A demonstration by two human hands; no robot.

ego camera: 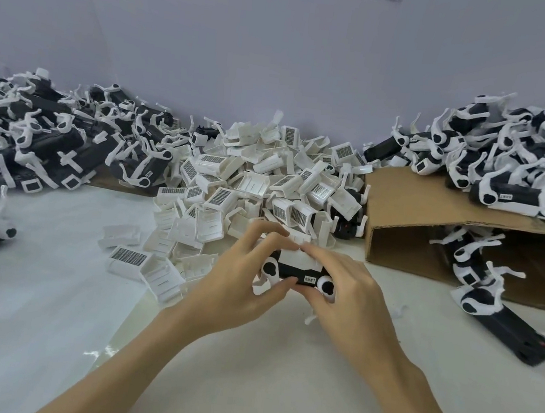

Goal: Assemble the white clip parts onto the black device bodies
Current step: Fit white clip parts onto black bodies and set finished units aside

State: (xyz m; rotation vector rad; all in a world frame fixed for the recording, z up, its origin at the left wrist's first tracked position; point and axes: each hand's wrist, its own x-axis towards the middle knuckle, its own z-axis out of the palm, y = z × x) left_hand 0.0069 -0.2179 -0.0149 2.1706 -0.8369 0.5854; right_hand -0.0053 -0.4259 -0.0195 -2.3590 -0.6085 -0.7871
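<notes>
White tabletop [32,279], heaped with parts. Black body [294,272] is gripped between left hand [241,281] and right hand [349,294], thumbs curled beneath; white clip [299,259] is pressed on top by fingertips [310,248].

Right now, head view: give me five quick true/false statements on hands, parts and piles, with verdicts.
1. Both hands hold one black device body. True.
2. The left hand rests idle on the table. False: it grips the body along with the right hand.
3. A white clip part sits on the held body. True.
4. The pile of loose white clip parts lies behind the hands. True.
5. The cardboard box stands on the left. False: it lies on the right, open side facing the camera.
</notes>
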